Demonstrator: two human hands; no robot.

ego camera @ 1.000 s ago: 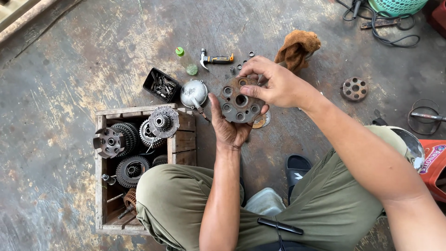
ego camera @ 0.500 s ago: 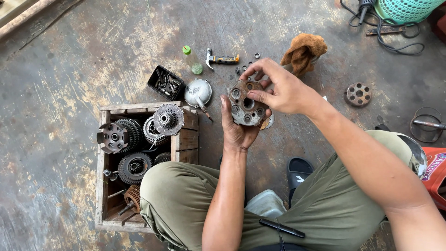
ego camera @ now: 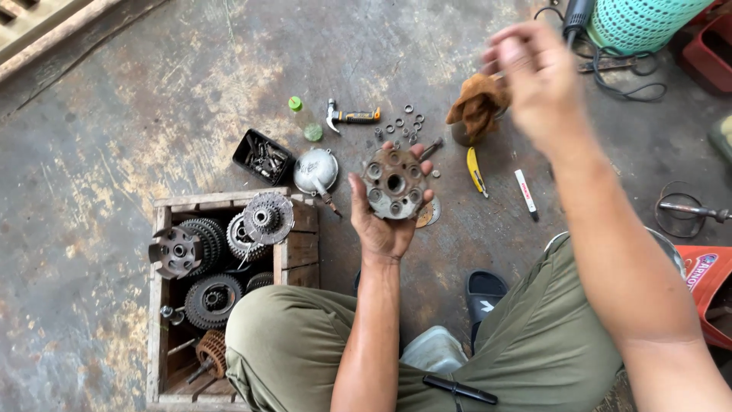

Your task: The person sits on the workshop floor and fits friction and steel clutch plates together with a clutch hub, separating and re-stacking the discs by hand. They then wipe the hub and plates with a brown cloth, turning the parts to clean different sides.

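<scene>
Head view: the left hand [ego camera: 385, 221] is palm up, its fingers curled around a round rusty metal hub [ego camera: 394, 184] held above the floor, just right of the wooden crate [ego camera: 299, 246]. The right hand [ego camera: 537, 80] is lifted high and blurry, fingers loosely bent, and I cannot tell if it holds anything.

A small black rectangular tray [ego camera: 263, 156] of loose metal bits lies on the floor just beyond the wooden crate's far right corner. A red container [ego camera: 705, 286] with a pale label panel stands at the right edge, near the person's knee. A slim white marker [ego camera: 525, 192] with a red label strip lies right of centre. No signs or screens are visible.
</scene>
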